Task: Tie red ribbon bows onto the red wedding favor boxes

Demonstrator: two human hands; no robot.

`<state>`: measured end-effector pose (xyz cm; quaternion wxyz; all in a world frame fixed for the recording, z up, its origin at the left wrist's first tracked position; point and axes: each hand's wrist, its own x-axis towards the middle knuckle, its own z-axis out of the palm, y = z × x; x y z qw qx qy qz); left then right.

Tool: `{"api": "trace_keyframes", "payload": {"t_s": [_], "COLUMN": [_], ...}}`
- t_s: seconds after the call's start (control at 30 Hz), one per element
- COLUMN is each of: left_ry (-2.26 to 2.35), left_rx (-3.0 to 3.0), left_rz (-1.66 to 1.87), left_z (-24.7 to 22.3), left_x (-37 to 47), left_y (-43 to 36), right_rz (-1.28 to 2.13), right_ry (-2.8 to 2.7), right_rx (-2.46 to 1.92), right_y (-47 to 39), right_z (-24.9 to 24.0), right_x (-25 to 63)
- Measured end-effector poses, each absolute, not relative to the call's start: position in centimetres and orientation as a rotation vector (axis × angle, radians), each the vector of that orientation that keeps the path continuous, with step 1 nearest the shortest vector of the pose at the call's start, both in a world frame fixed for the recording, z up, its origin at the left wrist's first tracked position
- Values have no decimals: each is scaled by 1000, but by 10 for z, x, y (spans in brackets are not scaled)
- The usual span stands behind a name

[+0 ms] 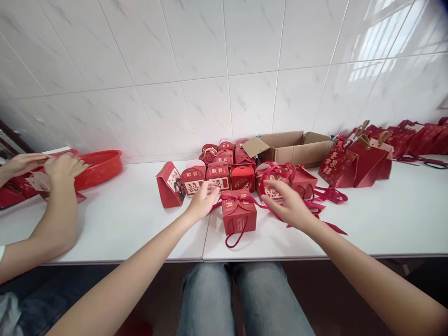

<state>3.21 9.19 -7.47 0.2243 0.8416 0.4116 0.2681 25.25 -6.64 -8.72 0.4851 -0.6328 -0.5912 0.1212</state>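
In front of me a small red gift box (239,217) stands on the table, with a dark red twisted cord handle (237,242) hanging down its front. A red ribbon (241,199) lies across its top and is crossed or knotted there; I cannot tell which. My left hand (205,199) is closed on the ribbon's left end, just beside the box. At the box's right, my right hand (287,201) has its fingers closed on the other end, and a loop of ribbon rises above them. Red boxes with printed characters (219,171) stand in rows just behind.
An open cardboard box (301,151) stands against the tiled wall. Red gift bags (345,163) and loose ribbons (331,195) lie to the right, with scissors (436,163) farther along. At left, another person's hands (58,165) work beside a red plastic basin (105,167).
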Motion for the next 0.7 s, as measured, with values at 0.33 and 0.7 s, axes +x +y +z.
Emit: {"api": "trace_keyframes", "payload": {"t_s": [0.33, 0.7], "left_ry": [1197, 833], "left_rx": [1990, 1724], "left_rz": [337, 324], "left_z": [-61, -35], "left_x": [25, 44], "left_y": [105, 79], "right_rz": [634, 382], "right_ry": [-1671, -1452], "right_rx": [-1554, -1463], "right_y": [-53, -3], "right_z": [-73, -67], "right_x": [258, 228]}}
